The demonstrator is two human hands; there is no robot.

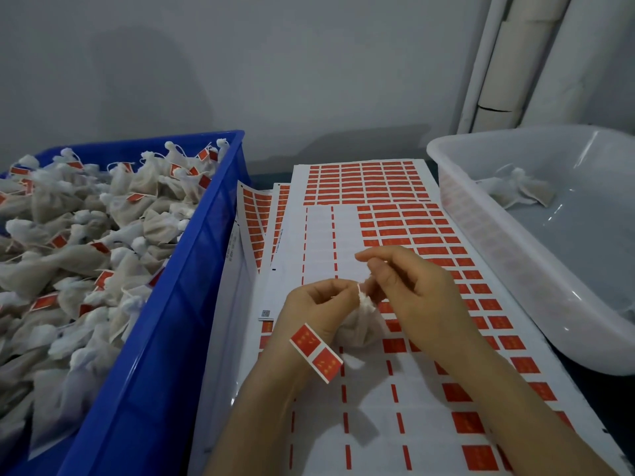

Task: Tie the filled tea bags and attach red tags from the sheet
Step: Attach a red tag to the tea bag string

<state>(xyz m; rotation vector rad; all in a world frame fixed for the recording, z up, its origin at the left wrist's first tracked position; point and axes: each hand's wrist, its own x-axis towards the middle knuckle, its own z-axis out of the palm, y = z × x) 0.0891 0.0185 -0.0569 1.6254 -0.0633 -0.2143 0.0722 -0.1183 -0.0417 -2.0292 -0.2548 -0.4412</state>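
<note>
Over the tag sheet (395,214), our left hand (319,307) and right hand (412,286) pinch the drawstring of a tea bag (357,329); a red tag (316,352) clings to our left hand.

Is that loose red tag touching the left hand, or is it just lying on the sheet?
Touching. The head view shows the red tag stuck against the left hand near the wrist, lifted off the sheet.

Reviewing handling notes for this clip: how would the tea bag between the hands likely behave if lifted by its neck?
The tea bag looks soft and floppy: its cloth bulges and sags below the gathered neck. It probably weighs little, since the left hand and right hand pinch it with fingertips only. It seems unlikely to roll, slumping like those in the blue crate.
</note>
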